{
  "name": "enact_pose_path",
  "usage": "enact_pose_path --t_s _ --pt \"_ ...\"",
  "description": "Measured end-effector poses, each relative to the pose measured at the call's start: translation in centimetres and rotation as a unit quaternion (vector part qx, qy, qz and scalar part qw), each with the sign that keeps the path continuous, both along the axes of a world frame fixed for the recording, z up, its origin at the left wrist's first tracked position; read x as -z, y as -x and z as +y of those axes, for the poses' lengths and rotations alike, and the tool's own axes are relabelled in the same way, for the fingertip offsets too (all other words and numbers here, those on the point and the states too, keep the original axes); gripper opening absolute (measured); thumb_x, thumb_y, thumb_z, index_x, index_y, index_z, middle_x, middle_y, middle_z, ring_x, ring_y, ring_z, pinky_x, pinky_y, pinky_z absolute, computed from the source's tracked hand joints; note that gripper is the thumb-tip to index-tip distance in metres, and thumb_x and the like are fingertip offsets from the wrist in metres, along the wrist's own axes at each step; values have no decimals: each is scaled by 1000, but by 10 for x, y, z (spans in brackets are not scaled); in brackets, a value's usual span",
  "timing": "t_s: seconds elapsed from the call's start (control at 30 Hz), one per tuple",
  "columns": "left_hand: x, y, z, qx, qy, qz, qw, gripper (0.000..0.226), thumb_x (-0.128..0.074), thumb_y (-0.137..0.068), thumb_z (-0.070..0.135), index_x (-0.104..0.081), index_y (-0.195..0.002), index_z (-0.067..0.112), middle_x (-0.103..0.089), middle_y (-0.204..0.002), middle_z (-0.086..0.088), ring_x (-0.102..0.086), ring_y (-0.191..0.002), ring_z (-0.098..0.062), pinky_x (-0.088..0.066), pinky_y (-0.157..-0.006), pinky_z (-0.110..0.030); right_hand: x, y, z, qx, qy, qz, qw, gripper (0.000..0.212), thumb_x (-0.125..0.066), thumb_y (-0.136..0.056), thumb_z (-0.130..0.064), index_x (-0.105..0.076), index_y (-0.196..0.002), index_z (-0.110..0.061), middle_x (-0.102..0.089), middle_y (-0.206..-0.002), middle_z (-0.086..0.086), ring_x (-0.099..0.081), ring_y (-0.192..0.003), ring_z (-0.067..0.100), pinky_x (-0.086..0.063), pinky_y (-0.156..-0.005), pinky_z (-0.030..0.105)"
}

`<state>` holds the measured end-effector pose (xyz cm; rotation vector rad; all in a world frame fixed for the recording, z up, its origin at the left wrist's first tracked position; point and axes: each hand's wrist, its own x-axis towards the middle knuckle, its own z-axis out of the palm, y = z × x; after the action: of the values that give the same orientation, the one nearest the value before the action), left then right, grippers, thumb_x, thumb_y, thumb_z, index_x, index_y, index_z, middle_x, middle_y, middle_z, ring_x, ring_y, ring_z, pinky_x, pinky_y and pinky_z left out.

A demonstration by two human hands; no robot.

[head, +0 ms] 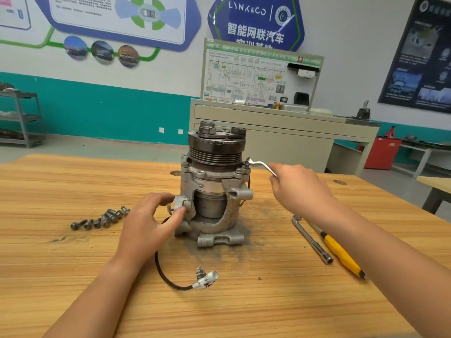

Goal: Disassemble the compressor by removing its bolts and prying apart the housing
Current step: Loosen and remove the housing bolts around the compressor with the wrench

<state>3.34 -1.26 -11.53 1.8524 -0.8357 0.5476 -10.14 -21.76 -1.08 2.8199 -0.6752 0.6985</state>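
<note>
The compressor [214, 181] stands upright on the wooden table [73, 252], pulley end up, with a cutaway in its grey housing. My left hand [148, 223] grips a lug on the housing's left side, thumb and fingers around it. My right hand [300, 189] holds a bent silver wrench [260, 164] whose head sits on a bolt [247, 162] at the upper right flange. Other bolts [238, 171] remain in the flange. Several removed bolts [102, 219] lie in a row to the left.
A socket extension bar [313, 240] and a yellow-handled screwdriver [341, 254] lie to the right of the compressor. A black cable with a grey connector [205, 279] trails toward me. Dark grit surrounds the compressor's base. A cabinet with a training board [261, 79] stands behind.
</note>
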Motion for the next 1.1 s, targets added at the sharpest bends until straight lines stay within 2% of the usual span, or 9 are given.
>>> enact_pose_path --t_s 0.07,0.17,0.27,0.33,0.6,0.8,0.9,1.0,1.1 --pt "2 -2 -1 1 -7 4 1000 27 -71 -81 19 -64 -106 13 -61 -98 7 -55 -95 -8 -35 -77 -9 -2 -2 0 2 23 14 1000 25 -40 -93 -14 -53 -114 -17 -60 -83 5 -58 -79 27 -45 -61 34" --pt "3 -2 -4 3 2 9 1000 28 -71 -80 19 -62 -106 14 -59 -102 7 -52 -97 -7 -34 -79 -4 -11 -1 1 17 89 53 994 22 -41 -93 -11 -53 -111 -16 -41 -65 -1 -49 -68 21 -38 -54 30" --pt "3 -1 -6 5 18 11 1000 30 -73 -78 14 -61 -105 14 -57 -101 7 -50 -96 -7 -32 -80 2 -26 -1 6 18 171 104 980 29 -40 -92 -6 -52 -117 -15 -32 -59 -2 -33 -50 14 -24 -43 25" --pt "3 0 -7 7 23 12 1000 30 -73 -77 13 -61 -105 15 -57 -100 8 -50 -96 -7 -31 -79 3 -34 -1 12 20 209 143 967 32 -40 -90 -2 -51 -117 -14 -31 -59 -1 -27 -47 13 -20 -40 24" --pt "4 1 -8 -2 33 12 999 29 -73 -78 12 -62 -105 12 -55 -98 9 -51 -95 -8 -30 -78 3 -50 -4 27 37 287 240 927 25 -42 -88 1 -54 -107 -11 -34 -61 0 -31 -48 14 -24 -39 25" --pt "5 0 -10 -9 36 14 999 29 -73 -77 13 -63 -105 9 -53 -104 6 -51 -98 -10 -28 -79 4 -57 -4 19 0 321 260 910 29 -38 -93 -14 -52 -119 -13 -36 -60 -3 -34 -48 11 -27 -39 23" --pt "6 0 -10 -9 41 24 999 29 -72 -78 17 -63 -105 11 -51 -108 7 -50 -100 -9 -27 -78 5 -61 -2 0 -34 290 256 921 42 -31 -95 -23 -36 -136 -18 -37 -59 -5 -34 -48 10 -25 -40 23" --pt "8 -1 -12 -6 38 32 999 29 -71 -79 20 -61 -105 14 -50 -109 9 -49 -102 -7 -28 -77 4 -62 -6 -23 -40 313 244 917 52 -30 -94 -12 -22 -144 -25 -41 -57 -5 -37 -46 10 -25 -39 22" --pt "9 -4 -16 -18 39 37 998 33 -69 -79 24 -60 -109 14 -47 -114 11 -45 -108 -4 -29 -81 -6 -47 -17 -42 -21 322 214 922 45 -35 -92 -3 -34 -134 -19 -44 -61 -6 -41 -48 11 -27 -38 21"
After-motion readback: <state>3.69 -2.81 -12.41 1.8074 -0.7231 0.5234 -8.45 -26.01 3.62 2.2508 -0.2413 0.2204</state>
